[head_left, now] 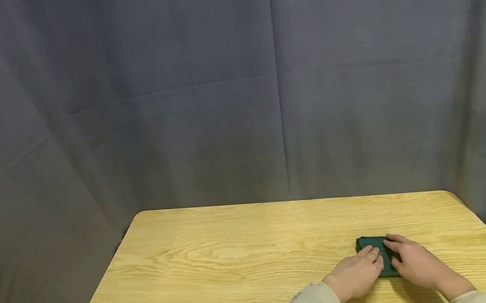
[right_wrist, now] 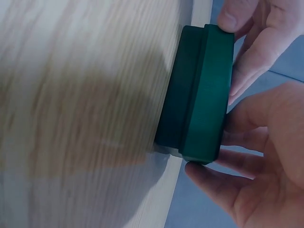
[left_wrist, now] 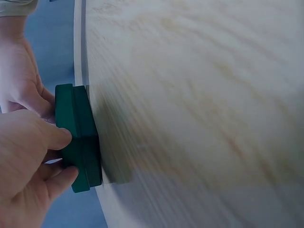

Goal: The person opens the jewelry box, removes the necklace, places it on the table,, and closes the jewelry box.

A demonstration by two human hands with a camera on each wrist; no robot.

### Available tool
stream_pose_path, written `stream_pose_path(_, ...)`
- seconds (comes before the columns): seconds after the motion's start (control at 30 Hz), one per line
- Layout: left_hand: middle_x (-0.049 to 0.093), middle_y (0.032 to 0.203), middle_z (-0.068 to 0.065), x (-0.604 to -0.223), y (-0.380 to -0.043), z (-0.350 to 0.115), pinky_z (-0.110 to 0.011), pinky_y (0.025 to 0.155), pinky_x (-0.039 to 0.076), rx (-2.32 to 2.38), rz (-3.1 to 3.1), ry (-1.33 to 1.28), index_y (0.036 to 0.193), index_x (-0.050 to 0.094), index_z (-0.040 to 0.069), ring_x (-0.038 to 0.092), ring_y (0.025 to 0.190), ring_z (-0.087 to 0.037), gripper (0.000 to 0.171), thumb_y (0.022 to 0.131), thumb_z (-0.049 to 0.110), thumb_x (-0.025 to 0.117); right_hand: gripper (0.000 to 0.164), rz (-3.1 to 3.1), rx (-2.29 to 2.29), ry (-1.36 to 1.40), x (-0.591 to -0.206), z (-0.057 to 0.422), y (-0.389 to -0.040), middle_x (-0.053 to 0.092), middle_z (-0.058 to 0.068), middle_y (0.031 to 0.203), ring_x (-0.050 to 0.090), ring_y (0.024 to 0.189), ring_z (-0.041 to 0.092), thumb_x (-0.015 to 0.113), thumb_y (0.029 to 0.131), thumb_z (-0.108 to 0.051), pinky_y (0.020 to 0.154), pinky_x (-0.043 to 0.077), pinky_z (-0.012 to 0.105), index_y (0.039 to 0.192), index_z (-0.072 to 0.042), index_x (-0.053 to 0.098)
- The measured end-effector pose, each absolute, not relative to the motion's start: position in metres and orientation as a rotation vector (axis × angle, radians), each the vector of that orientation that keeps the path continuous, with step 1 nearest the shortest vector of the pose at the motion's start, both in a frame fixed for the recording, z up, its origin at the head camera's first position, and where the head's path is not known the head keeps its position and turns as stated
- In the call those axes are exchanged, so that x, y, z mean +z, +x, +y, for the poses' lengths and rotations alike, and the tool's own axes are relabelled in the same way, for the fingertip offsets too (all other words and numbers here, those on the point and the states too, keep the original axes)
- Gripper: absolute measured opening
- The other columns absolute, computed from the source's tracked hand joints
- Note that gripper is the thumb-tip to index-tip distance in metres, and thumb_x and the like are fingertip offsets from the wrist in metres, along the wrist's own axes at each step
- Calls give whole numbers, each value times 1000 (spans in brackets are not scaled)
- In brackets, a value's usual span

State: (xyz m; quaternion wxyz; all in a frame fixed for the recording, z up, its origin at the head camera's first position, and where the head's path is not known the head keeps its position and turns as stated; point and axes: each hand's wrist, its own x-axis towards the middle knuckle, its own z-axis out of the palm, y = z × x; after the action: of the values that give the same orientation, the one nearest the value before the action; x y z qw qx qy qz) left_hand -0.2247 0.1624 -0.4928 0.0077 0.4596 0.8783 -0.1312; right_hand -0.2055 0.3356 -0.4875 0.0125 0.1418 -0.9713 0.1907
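On the right part of the table a dark green box (head_left: 388,271) lies flat, its wider upper part like a lid over a narrower base. My left hand (head_left: 355,272) grips it from the left, several fingers over the top. In the left wrist view, fingertips (left_wrist: 71,175) of that hand touch the upper part's edge. From the right, my right hand (head_left: 420,262) holds the box, its fingers reaching the far right corner. The right wrist view shows one fingertip (right_wrist: 194,168) at the lid-like part's end and another digit along its top.
The wood-grain table (head_left: 222,260) stretches away to the left of the hands. Behind it and along both sides hang grey curtains (head_left: 210,125), close to the table's edges.
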Motion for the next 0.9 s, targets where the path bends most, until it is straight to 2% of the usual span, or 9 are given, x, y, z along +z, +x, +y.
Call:
stream_pose_path(0.27, 26, 150, 13, -491, -230, 154, -14, 106, 20, -347, 2721, 1426, 146, 36, 28, 16, 138, -3, 45, 101, 27, 43, 40, -3000, 565, 475, -486, 328, -207, 43, 38, 128, 47, 113, 52, 59, 85, 1, 86, 45, 55, 119, 21, 52)
stream_pose_path(0.9, 29, 150, 10, -487, -233, 124, -15, 105, 22, -275, 2731, 1386, 144, 40, 25, 20, 138, -4, 43, 102, 26, 41, 41, -3035, 559, 494, -484, 298, -214, 43, 38, 129, 47, 114, 51, 58, 86, 0, 87, 44, 55, 121, 20, 51)
